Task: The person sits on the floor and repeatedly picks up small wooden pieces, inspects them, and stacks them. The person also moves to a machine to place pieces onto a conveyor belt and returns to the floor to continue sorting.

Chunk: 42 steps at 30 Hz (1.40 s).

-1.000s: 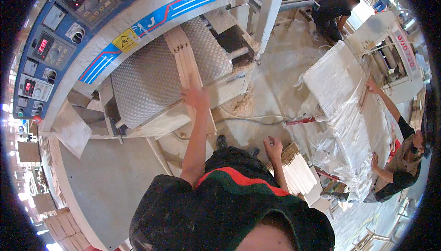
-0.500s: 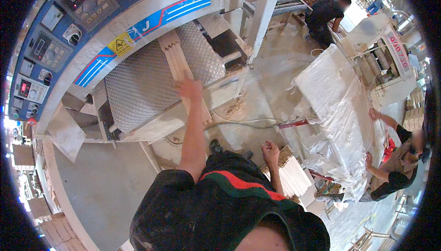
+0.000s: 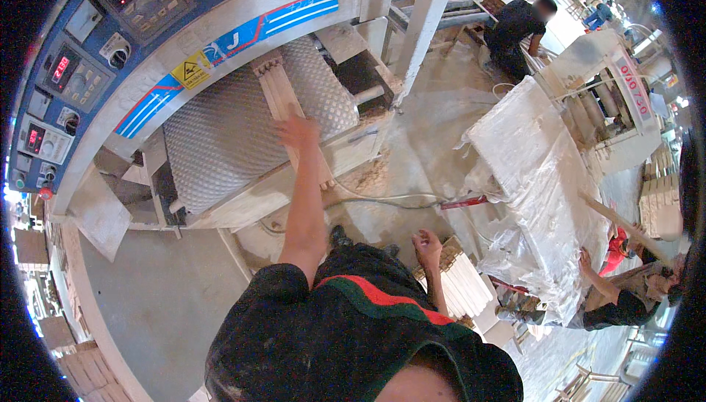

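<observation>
Long pale wooden strips [image 3: 278, 93] lie side by side on a dimpled metal-grey bed [image 3: 220, 137], and their near ends reach over its front edge. My left hand [image 3: 298, 134] rests palm down on them, fingers spread. By my right hip, my right hand [image 3: 426, 249] hangs with loosely bent fingers and nothing visible in it. Just below it stands a stack of pale wooden strips [image 3: 465, 288], partly hidden by my arm.
A blue control panel [image 3: 88, 63] with red-lit displays arches over the bed. A machine post [image 3: 419, 34] stands ahead. A hose [image 3: 382, 197] crosses the floor. At right, a plastic-wrapped pile [image 3: 522, 174] stands beside a co-worker [image 3: 625, 303]; another person [image 3: 515, 34] crouches far off.
My left hand has shifted slightly, and the strips' near ends sit a little farther in over the bed. At right, a long wooden board now shows by the co-worker.
</observation>
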{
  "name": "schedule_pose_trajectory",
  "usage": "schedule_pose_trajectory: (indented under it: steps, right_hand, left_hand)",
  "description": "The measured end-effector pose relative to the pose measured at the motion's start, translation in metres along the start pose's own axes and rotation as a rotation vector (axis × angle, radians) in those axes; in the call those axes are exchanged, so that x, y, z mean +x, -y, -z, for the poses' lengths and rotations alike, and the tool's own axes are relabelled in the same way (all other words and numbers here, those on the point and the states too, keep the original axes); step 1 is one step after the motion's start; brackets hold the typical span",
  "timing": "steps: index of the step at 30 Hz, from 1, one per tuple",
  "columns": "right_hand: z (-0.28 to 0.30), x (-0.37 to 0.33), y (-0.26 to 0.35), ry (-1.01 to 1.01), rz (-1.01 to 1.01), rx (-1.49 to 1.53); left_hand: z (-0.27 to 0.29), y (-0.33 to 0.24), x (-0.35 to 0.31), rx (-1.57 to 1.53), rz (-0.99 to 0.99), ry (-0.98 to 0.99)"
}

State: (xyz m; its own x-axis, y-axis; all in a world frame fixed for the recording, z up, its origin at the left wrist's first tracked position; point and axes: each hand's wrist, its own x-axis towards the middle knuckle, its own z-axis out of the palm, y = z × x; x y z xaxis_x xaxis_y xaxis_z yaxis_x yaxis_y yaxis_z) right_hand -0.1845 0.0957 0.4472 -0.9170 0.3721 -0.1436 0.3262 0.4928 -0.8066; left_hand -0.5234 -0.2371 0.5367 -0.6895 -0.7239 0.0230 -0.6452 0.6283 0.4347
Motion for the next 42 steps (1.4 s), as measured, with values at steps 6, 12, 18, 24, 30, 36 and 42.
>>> schedule_pose_trajectory:
  steps: [6,12,18,24,30,36,42]
  right_hand:
    - [0.001,-0.002,-0.005,-0.004,0.014,-0.007]
    - [0.004,-0.003,0.005,-0.008,-0.056,0.047]
    - [0.007,-0.005,0.023,0.044,-0.114,0.067]
    - [0.005,-0.005,0.016,0.030,-0.105,0.012]
    - [0.003,-0.006,-0.010,0.051,-0.034,-0.065]
    - [-0.008,-0.001,-0.021,0.082,0.013,-0.169]
    - [-0.021,-0.001,-0.058,0.085,0.012,-0.282]
  left_hand:
    - [-0.027,0.010,0.038,0.003,-0.120,-0.087]
    - [0.010,-0.017,0.026,0.041,-0.062,0.024]
    - [0.016,-0.017,0.045,0.014,-0.078,0.085]
    - [0.002,-0.015,0.064,0.090,-0.112,-0.014]
    - [0.002,-0.017,0.074,0.118,-0.119,0.033]
    - [-0.001,0.002,0.073,0.118,-0.119,0.037]
    - [0.026,-0.004,0.009,0.094,-0.240,0.020]
